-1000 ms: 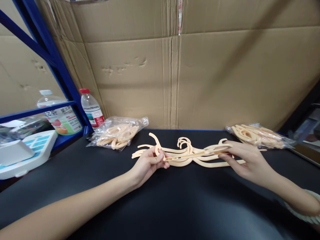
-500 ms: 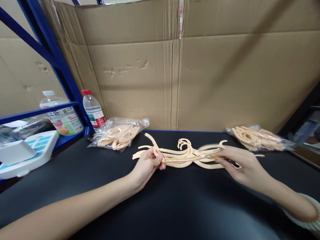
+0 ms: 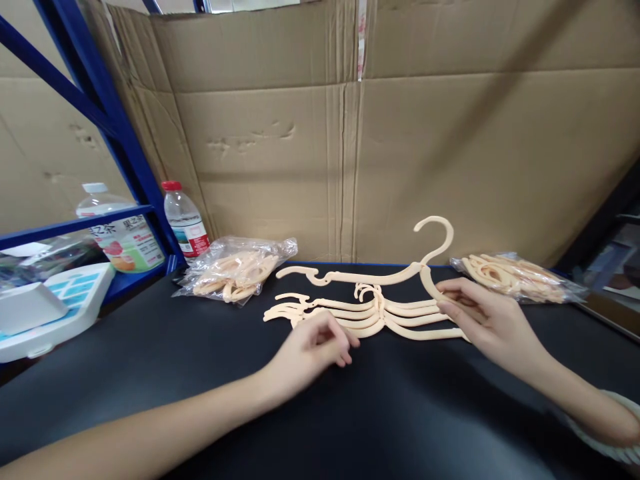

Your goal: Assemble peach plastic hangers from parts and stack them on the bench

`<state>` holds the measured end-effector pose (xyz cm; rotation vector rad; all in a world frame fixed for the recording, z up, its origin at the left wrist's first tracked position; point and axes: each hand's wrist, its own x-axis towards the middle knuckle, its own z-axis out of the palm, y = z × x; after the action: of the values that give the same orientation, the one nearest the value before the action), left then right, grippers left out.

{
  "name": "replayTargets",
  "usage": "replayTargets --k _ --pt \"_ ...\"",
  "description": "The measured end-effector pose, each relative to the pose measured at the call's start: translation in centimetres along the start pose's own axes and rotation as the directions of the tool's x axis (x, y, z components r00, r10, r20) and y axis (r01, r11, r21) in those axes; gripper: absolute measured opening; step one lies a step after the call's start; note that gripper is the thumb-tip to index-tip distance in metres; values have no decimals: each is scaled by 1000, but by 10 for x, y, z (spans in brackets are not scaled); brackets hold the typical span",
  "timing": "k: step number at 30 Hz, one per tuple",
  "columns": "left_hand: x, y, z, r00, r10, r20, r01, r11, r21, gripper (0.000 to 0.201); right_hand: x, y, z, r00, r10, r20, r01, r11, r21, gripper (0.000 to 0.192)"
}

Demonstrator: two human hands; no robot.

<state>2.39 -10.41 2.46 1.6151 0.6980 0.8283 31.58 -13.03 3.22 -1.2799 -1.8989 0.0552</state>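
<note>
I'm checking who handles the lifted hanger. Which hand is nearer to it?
Right. The right hand grips the raised hanger at its right arm. The left hand rests loosely curled on the table, below the hanger's left end, apart from it.

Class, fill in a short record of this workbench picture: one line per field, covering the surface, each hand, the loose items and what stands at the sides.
Surface: black table
Right hand: holds one raised hanger, hook upward
Left hand: holds nothing, by the near edge of the flat pile of hangers
Left bag of hangers: clear plastic, lying flat
Right bag of hangers: clear plastic, lying flat
Far left: water bottle with red cap, beside a blue shelf frame
Backdrop: cardboard wall
</note>
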Motion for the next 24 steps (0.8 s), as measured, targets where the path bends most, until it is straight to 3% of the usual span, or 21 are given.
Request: replayTargets --k 1,2,3,5,7,10,14,19,24 --pt "-5 3 4 986 102 132 -127 972 197 10 1 1 -1 1000 0 30 0 1000 26 15" --pt "-10 7 7 929 163 331 -273 906 322 10 1 0 -2 998 -6 66 4 999 42 15" --pt "-15 11 10 845 201 495 -414 833 368 15 2 -1 -3 994 -12 109 7 999 46 15" --pt "-21 19 14 728 223 649 -599 667 442 23 2 -5 -4 981 -26 194 19 999 38 15" --pt "-22 23 14 686 217 694 -684 519 513 27 1 -11 -3 960 -49 277 50 999 3 12" --pt "-18 21 11 706 249 663 -699 401 593 27 0 -18 -2 917 -102 386 148 985 -91 8" --pt "-12 12 7 775 304 555 -633 369 681 20 1 -18 -1 877 -145 458 250 952 -177 10" --pt "-12 6 6 842 302 446 -536 384 752 24 -4 -18 7 916 -117 384 220 947 -236 16" --pt "-20 -10 6 934 146 326 -357 416 836 63 -23 -17 30 952 -2 307 143 888 -437 51"
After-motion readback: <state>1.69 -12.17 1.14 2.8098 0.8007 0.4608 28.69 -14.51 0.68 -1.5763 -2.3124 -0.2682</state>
